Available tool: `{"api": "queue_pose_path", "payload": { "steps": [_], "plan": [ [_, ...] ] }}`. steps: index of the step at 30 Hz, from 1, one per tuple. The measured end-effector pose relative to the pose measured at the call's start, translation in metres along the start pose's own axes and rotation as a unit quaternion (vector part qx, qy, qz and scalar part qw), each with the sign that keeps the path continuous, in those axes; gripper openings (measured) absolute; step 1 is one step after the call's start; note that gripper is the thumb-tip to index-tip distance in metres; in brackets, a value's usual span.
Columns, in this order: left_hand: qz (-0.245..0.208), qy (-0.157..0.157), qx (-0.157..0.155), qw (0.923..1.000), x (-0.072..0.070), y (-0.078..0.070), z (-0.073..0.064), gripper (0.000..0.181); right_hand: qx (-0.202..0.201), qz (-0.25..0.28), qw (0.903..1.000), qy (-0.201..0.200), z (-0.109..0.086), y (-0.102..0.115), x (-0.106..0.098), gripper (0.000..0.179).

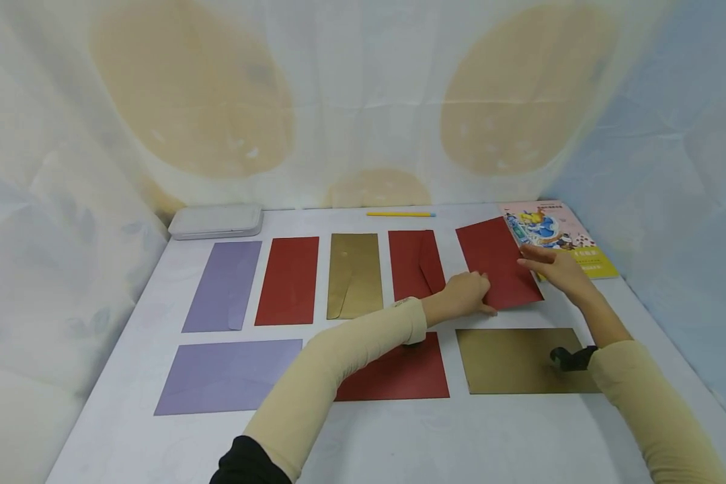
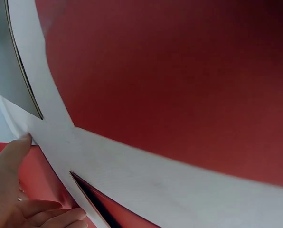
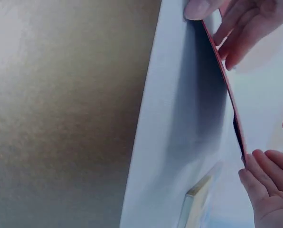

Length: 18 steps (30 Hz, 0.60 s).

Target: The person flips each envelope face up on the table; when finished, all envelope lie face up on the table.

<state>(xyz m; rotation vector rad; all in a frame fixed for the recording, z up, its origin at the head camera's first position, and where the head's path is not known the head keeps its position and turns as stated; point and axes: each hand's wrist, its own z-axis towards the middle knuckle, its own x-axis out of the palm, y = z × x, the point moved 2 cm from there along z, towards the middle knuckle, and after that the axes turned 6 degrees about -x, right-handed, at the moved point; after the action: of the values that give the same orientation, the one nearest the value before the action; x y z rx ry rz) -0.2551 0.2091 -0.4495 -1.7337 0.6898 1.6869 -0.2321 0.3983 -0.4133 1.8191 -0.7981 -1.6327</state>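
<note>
A red envelope [image 1: 495, 259] is tilted up off the table at the back right. My left hand [image 1: 462, 297] pinches its near left part; the right wrist view has the thumb on one side and the fingers of that left hand [image 3: 253, 28] on the other. At the envelope's right edge is my right hand [image 1: 553, 269]. In the right wrist view the right hand's [image 3: 274, 192] fingertips touch that edge, fingers extended and thumb apart. The left wrist view catches part of the same red envelope [image 2: 39, 178] beside the left hand [image 2: 18, 202].
Purple envelopes [image 1: 222, 286], red envelopes [image 1: 287, 281] and gold envelopes [image 1: 355, 269] lie in two rows on the white table [image 1: 399, 444]. A grey case [image 1: 216, 222], a yellow pencil [image 1: 400, 214] and a picture book [image 1: 581, 235] are along the back. Curtains surround the table.
</note>
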Motion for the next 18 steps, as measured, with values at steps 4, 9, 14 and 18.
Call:
{"api": "queue_pose_path", "payload": {
  "steps": [4, 9, 14, 18],
  "plan": [
    [-0.009, 0.008, -0.004, 0.9999, -0.001, 0.002, 0.000, 0.062, -0.013, 0.020, 0.9996, -0.011, 0.004, 0.004, -0.003, 0.070],
    [-0.042, 0.011, -0.005, 0.9990, 0.000, 0.008, -0.002, 0.071, -0.030, 0.043, 0.9983, -0.026, 0.009, 0.007, -0.004, 0.069],
    [-0.065, 0.009, -0.007, 0.9978, 0.001, 0.013, -0.004, 0.074, -0.059, 0.037, 0.9972, -0.025, 0.018, 0.015, -0.006, 0.066],
    [-0.083, 0.008, -0.009, 0.9965, 0.002, 0.013, -0.005, 0.077, -0.081, 0.035, 0.9956, -0.031, 0.025, 0.019, -0.008, 0.065]
  ]
}}
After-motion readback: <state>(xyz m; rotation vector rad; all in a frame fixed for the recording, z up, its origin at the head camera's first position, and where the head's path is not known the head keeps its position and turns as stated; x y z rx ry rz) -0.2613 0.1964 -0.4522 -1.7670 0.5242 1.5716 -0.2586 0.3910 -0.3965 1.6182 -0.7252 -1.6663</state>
